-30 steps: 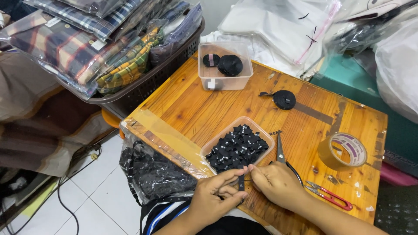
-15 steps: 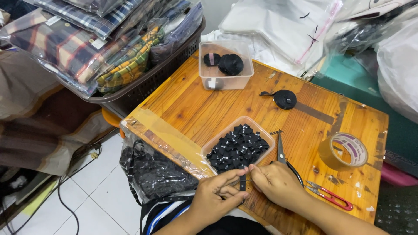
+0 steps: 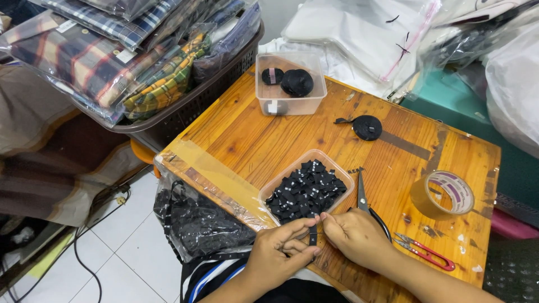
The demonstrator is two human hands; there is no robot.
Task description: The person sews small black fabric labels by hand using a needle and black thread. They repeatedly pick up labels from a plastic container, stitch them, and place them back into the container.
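Left hand (image 3: 281, 251) & right hand (image 3: 353, 235) fingers pinch a small black label strip (image 3: 313, 234) between them at desk (image 3: 247, 134) edge, near tray of black tags (image 3: 306, 191); probably light, soft, best held by ends.

One camera sits on the person's head. It looks down and forward, from close up, at the wooden table (image 3: 252, 134) and the floor (image 3: 129, 252) on the left.
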